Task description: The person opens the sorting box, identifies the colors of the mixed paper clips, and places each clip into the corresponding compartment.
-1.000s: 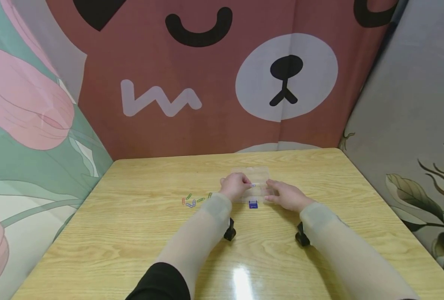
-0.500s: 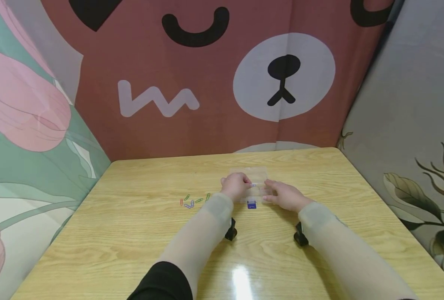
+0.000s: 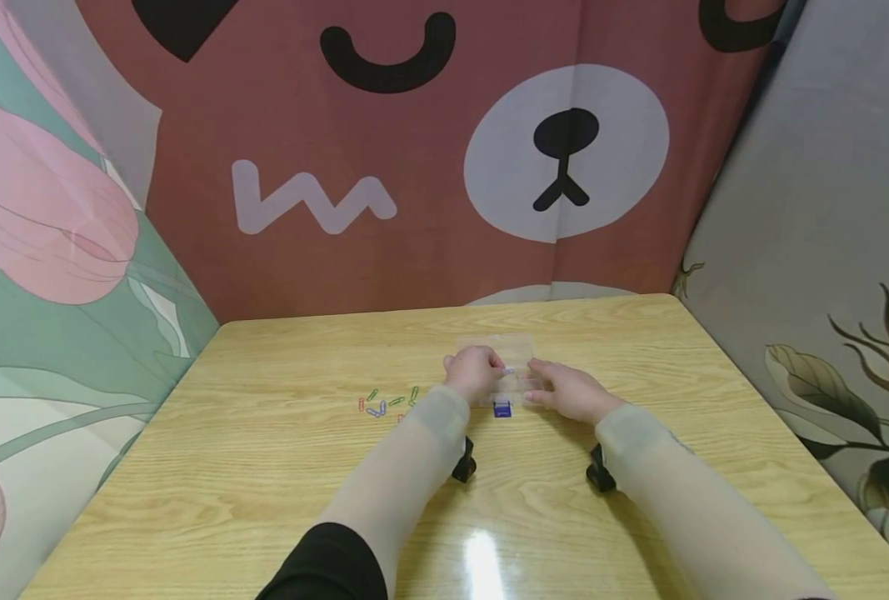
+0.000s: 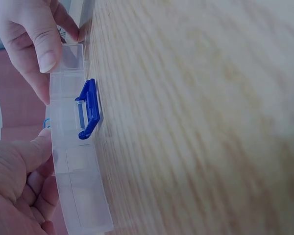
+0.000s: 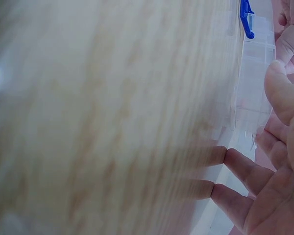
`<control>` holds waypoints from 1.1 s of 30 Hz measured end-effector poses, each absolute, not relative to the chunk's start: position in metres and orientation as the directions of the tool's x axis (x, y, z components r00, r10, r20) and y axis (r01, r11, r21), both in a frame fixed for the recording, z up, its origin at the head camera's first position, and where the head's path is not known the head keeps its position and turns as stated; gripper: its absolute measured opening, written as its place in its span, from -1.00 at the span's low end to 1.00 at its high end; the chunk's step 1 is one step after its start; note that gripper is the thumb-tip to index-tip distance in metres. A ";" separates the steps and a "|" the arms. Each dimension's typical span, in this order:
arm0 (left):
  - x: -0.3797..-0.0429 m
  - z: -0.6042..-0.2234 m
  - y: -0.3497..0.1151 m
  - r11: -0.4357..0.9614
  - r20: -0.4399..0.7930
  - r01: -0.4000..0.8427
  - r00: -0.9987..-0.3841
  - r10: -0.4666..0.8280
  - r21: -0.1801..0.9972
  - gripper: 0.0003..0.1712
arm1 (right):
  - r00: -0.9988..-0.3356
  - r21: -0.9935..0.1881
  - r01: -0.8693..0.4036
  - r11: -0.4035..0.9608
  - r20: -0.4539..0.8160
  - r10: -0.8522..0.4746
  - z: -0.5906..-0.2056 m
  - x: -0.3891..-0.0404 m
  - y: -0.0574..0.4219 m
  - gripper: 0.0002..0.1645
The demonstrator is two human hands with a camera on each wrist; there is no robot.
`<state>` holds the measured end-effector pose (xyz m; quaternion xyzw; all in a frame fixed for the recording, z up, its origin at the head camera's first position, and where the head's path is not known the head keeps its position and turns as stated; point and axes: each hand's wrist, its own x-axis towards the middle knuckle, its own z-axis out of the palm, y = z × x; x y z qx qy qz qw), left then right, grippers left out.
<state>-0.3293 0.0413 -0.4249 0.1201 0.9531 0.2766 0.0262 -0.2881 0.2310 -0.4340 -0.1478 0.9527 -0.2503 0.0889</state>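
A clear plastic compartment box lies on the wooden table, lid folded open at the back. Its blue latch hangs at the front. My left hand is over the box's left part, thumb and fingertips pinching a small blue paper clip, whose loop shows past the thumb in the left wrist view. My right hand holds the right end: its thumb lies on the front edge, and two fingertips touch the table beside the box.
Left of the box lie several loose paper clips, among them a red clip, a green clip and a blue clip. Another red clip peeks out by the left sleeve. Printed cloth hangs behind the table.
The head view has shifted slightly, and a red clip beside the left sleeve has come into sight. Both hands stay almost still at the box.
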 end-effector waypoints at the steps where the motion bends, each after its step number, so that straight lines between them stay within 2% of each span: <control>1: -0.329 -0.425 0.041 0.818 0.017 0.214 -0.970 0.243 0.534 -0.82 | -0.940 -0.502 -0.237 0.831 -0.096 -0.326 -0.434 -0.288 0.231 -0.15; 21: -0.331 -0.429 0.040 0.813 0.007 0.208 -0.970 0.244 0.543 -0.83 | -0.941 -0.495 -0.234 0.837 -0.101 -0.323 -0.434 -0.290 0.229 -0.15; 33: -0.332 -0.432 0.036 0.787 0.055 0.247 -0.963 0.263 0.566 -0.90 | -0.943 -0.501 -0.222 0.836 -0.107 -0.314 -0.435 -0.290 0.230 -0.14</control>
